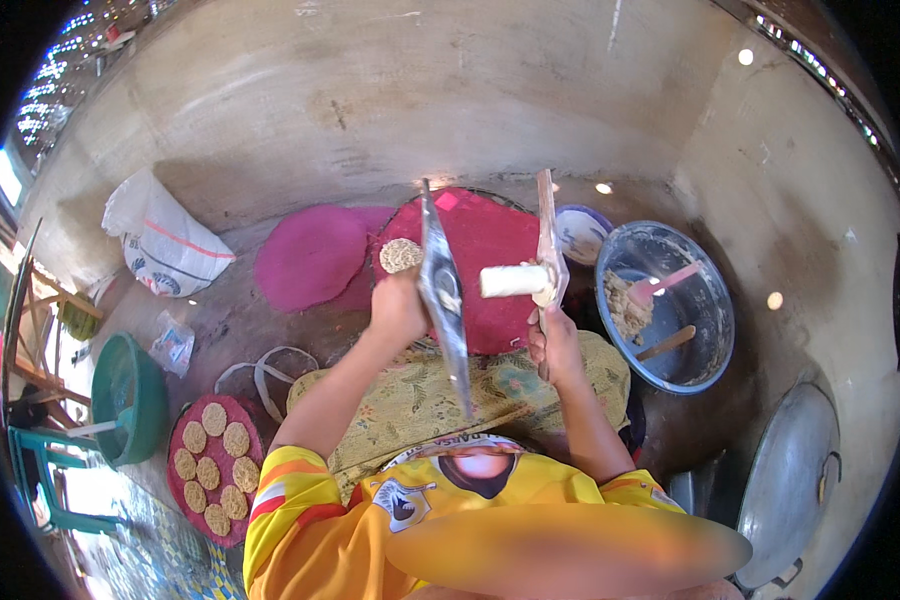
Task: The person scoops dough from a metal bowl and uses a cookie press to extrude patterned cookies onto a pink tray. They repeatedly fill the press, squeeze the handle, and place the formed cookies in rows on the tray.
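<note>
My left hand [400,308] is closed round a silver, pointed-ended press body [444,285], held upright and seen nearly edge-on. My right hand [555,345] grips a wooden plunger [548,215], whose white cylinder [510,281] points left toward the press body. The two parts are apart. Pale dough [544,292] clings where the cylinder meets the wood. Beneath both hands lies a round tray covered in red cloth [490,230]. On it, just beyond my left hand, rests a round cake of pale strands [401,255]. My fingertips are partly hidden by the tools.
At right, a blue basin [715,345] holds dough, a pink scoop [660,285] and a wooden spatula [667,343]. Several strand cakes lie on a red round mat [213,472] at lower left. A green basin [135,400], white sack [170,240] and large metal lid [790,480] stand around.
</note>
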